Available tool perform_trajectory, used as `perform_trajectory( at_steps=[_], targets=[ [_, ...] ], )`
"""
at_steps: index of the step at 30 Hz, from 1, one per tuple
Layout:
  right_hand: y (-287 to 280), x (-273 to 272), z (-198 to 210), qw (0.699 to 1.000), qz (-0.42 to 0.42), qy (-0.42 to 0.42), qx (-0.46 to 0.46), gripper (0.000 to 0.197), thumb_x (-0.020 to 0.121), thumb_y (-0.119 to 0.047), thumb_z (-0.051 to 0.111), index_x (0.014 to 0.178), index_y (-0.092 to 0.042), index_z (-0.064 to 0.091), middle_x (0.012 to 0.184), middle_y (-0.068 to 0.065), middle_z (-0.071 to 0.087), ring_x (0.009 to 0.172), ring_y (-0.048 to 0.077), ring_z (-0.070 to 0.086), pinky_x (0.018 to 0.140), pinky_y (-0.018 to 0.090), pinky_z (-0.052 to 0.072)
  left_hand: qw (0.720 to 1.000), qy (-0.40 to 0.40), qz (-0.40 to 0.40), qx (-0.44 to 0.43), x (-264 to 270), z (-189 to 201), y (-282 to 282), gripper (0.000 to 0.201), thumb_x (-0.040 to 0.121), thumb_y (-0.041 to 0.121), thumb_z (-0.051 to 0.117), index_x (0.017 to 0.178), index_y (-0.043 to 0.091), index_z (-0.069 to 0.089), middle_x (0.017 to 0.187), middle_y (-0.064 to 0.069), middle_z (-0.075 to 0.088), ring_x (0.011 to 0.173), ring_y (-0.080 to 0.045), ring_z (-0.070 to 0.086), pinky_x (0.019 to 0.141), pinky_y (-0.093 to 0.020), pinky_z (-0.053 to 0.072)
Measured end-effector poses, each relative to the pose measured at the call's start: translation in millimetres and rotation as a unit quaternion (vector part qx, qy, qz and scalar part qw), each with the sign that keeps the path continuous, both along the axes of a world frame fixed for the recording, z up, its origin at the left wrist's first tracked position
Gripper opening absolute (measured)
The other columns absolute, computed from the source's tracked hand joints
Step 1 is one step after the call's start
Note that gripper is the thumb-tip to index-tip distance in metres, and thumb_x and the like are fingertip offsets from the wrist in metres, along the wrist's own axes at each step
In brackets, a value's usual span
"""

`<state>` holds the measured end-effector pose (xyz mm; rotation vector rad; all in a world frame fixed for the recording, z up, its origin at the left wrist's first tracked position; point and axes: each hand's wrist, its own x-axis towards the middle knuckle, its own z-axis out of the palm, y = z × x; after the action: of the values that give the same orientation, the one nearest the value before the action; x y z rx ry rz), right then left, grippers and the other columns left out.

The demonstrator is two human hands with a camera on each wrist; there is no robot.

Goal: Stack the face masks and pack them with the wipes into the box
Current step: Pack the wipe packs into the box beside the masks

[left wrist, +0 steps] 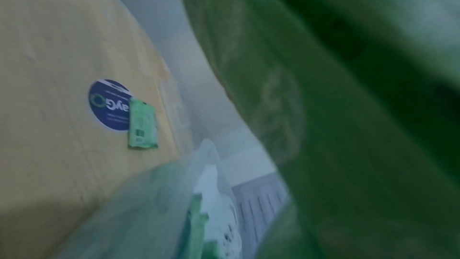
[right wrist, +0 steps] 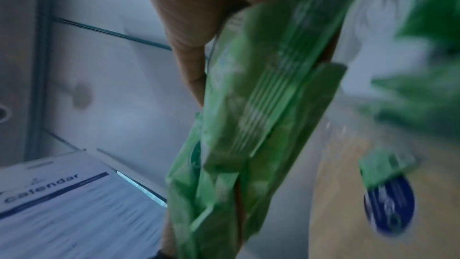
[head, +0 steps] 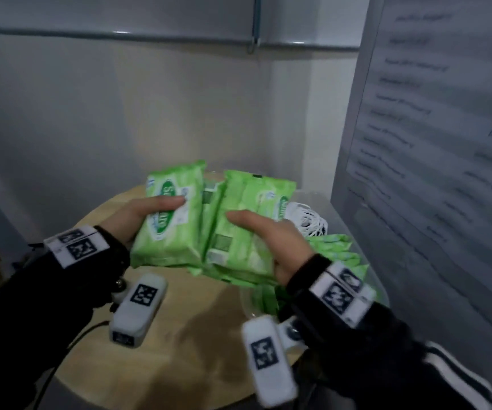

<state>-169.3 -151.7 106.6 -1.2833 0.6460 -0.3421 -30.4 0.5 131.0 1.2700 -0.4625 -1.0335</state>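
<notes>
My left hand (head: 147,213) grips one green wipes pack (head: 169,223) above the round table, thumb across its label. My right hand (head: 271,235) holds a bundle of several green wipes packs (head: 250,229), thumb on top; the right wrist view shows them (right wrist: 251,117) pinched between thumb and fingers. The two loads touch side by side. Below and to the right sits a clear plastic box (head: 376,287) with green packs (head: 339,255) and white face masks (head: 306,218) inside. In the left wrist view the held pack (left wrist: 348,125) fills the right side.
A round wooden table (head: 179,315) carries a blue round sticker (left wrist: 107,105) with a single green pack (left wrist: 141,127) lying on it. A whiteboard with writing (head: 434,143) stands close on the right. Grey wall and a metal rail (head: 179,39) are behind.
</notes>
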Motion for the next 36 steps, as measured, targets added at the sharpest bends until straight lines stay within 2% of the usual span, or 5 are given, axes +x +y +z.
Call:
perform_trajectory(
  at_steps=[4,10,25,32,36],
  targets=[
    [-46.0,-47.9,-0.4,0.977,-0.043,0.101,-0.183,0.111,0.03,-0.067,0.084,0.121,-0.012,0.055,0.113,0.007,0.067,0.102,0.028,0.065,0.091,0.047,0.052,1.0,-0.013,0.004,-0.001,-24.4,9.7,-25.9,0.011,0.061,0.019,0.076,0.069,0.011,0.075,0.07,-0.013,0.071,0.054,-0.024,0.068,0.052,-0.034,0.057],
    [-50.6,-71.9,19.8,0.895,0.021,0.271,-0.355,0.055,0.087,-0.029,0.063,0.125,-0.004,0.033,0.081,-0.003,0.045,0.07,0.011,0.046,0.053,0.024,0.034,0.998,-0.016,0.023,0.05,-28.7,-4.8,-40.0,0.021,0.064,0.023,0.075,0.08,0.01,0.075,0.08,-0.014,0.072,0.065,-0.026,0.069,0.069,-0.039,0.056],
    [-20.8,-24.5,14.4,0.812,0.069,0.344,-0.467,0.042,0.09,-0.016,0.053,0.126,-0.003,0.036,0.13,0.015,0.042,0.12,0.029,0.041,0.089,0.034,0.039,0.995,-0.013,0.029,0.099,-30.7,-15.0,-36.9,0.018,0.069,0.027,0.067,0.071,0.013,0.077,0.079,-0.013,0.072,0.064,-0.025,0.069,0.073,-0.036,0.055],
    [-41.4,-37.0,39.3,0.867,-0.029,0.259,-0.425,0.039,0.096,-0.02,0.046,0.125,0.002,0.031,0.071,-0.002,0.036,0.083,0.025,0.047,0.07,0.026,0.032,0.989,-0.012,0.065,0.13,-24.0,-9.6,-56.2,0.017,0.079,0.019,0.061,0.086,0.006,0.069,0.075,-0.015,0.071,0.06,-0.024,0.069,0.066,-0.035,0.056],
    [-47.7,-39.7,42.6,0.849,0.002,0.308,-0.429,0.043,0.094,-0.016,0.048,0.129,0.003,0.03,0.11,0.015,0.053,0.104,0.031,0.052,0.077,0.029,0.038,0.971,-0.078,0.109,0.198,-0.4,6.2,-91.9,0.048,0.058,0.028,0.078,0.098,0.002,0.067,0.084,-0.019,0.071,0.067,-0.031,0.069,0.068,-0.046,0.058]
  ],
)
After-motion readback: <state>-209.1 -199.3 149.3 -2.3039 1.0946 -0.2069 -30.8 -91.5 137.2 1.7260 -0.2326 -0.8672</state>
